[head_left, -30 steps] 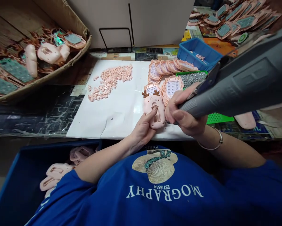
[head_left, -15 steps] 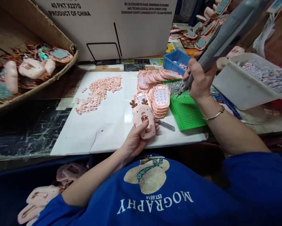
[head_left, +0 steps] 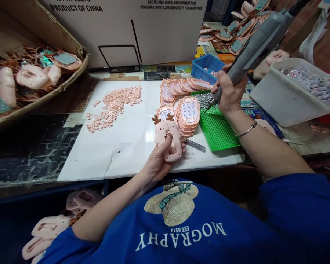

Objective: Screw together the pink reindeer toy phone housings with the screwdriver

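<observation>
One white sheet (head_left: 126, 146) on dark worktable (head_left: 29, 146), cardboard boxes (head_left: 142, 29) behind

One grey electric screwdriver (head_left: 253, 47), one green tray (head_left: 218, 130) and one blue bin (head_left: 206, 66) show on the bench, with one white tub (head_left: 286, 99) at the right. One pink toy phone (head_left: 169, 141) with two brown antlers lies back-up, and one loose metal bit (head_left: 195, 145) lies beside it. The stacked keypad fronts (head_left: 189, 112) and the loose pink buttons (head_left: 112, 106) are too many to count.
</observation>
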`<state>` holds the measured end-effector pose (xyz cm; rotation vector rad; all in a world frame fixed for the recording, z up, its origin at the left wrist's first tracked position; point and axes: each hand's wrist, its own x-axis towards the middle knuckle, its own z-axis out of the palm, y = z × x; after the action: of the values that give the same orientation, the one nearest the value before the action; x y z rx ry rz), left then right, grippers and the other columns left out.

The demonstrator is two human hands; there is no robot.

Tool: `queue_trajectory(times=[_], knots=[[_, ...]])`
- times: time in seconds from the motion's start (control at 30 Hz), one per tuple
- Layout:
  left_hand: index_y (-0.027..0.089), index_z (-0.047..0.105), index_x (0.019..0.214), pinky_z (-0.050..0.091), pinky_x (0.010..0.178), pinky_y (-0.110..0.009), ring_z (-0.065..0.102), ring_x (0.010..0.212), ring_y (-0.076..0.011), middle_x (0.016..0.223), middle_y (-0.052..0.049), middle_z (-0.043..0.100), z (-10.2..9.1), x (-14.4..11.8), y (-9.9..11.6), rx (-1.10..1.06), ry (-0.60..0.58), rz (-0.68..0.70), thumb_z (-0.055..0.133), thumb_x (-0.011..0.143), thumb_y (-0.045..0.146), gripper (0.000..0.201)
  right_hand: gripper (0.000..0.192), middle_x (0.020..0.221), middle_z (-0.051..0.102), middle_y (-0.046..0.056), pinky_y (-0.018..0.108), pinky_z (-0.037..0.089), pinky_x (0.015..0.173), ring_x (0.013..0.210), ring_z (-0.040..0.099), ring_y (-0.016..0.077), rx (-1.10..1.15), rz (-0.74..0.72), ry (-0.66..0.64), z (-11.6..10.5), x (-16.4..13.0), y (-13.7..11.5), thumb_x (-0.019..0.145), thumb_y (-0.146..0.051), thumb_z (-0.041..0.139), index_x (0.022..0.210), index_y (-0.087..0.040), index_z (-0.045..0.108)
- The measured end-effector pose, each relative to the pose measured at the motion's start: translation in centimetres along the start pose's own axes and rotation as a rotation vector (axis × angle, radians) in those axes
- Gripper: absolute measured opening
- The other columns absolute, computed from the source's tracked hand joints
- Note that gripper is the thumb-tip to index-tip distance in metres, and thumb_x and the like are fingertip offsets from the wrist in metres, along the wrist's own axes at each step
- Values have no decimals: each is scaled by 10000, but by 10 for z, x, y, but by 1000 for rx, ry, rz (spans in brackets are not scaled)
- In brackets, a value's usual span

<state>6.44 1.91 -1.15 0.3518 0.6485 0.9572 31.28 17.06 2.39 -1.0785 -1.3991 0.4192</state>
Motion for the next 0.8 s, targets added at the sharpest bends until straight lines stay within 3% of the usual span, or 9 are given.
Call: queue_trajectory(times=[0.07, 0.17, 0.37, 0.47, 0.57, 0.67, 0.8], knots=[[105, 735, 1006, 629, 781, -284, 731, 801, -171, 916, -93, 760, 0, 0, 0, 12, -10, 5, 807, 808, 394, 358, 566, 677, 569, -55, 344, 427, 569, 605, 481, 159, -36, 1, 2, 0, 1, -2, 834, -860, 534, 1048, -348, 425], [99, 736, 990, 630, 774, -294, 733, 798, -177, 896, -96, 760, 2, 1, 0, 20, -11, 11, 781, 838, 403, 344, 565, 641, 511, -56, 345, 413, 536, 554, 455, 157, 58, -17, 101, 1, 1, -22, 767, -845, 650, 967, -351, 460], [89, 723, 989, 615, 780, -303, 728, 768, -175, 864, -110, 760, 5, 2, -2, -3, 17, -11, 706, 896, 474, 396, 362, 619, 434, -59, 326, 368, 443, 460, 418, 128, 417, -131, 139, 14, -30, -103, 723, -482, 862, 912, -299, 614], [98, 721, 968, 611, 764, -312, 718, 759, -176, 836, -99, 748, 4, 4, -5, -31, 12, 10, 697, 897, 500, 409, 292, 596, 443, -57, 316, 320, 381, 425, 424, 126, 566, -91, -10, 30, -63, -140, 745, -434, 859, 882, -279, 654], [130, 722, 995, 604, 788, -319, 713, 805, -173, 923, -90, 755, 5, 4, -7, -55, -23, 63, 720, 885, 478, 366, 312, 554, 495, -71, 324, 352, 336, 376, 424, 141, 655, 3, -185, 46, -94, -162, 719, -440, 869, 928, -313, 675], [155, 721, 1031, 574, 873, -304, 713, 914, -175, 1044, -85, 755, 6, 3, -7, -58, -57, 110, 756, 857, 460, 353, 334, 566, 529, -90, 314, 427, 365, 375, 437, 140, 653, 105, -287, 57, -112, -167, 733, -476, 836, 961, -343, 630], [147, 714, 962, 554, 842, -294, 699, 895, -180, 962, -76, 740, 5, 3, -6, -9, -56, 87, 768, 831, 466, 349, 501, 565, 496, -84, 340, 471, 408, 389, 460, 152, 519, 173, -343, 64, -118, -161, 716, -628, 802, 997, -325, 517]])
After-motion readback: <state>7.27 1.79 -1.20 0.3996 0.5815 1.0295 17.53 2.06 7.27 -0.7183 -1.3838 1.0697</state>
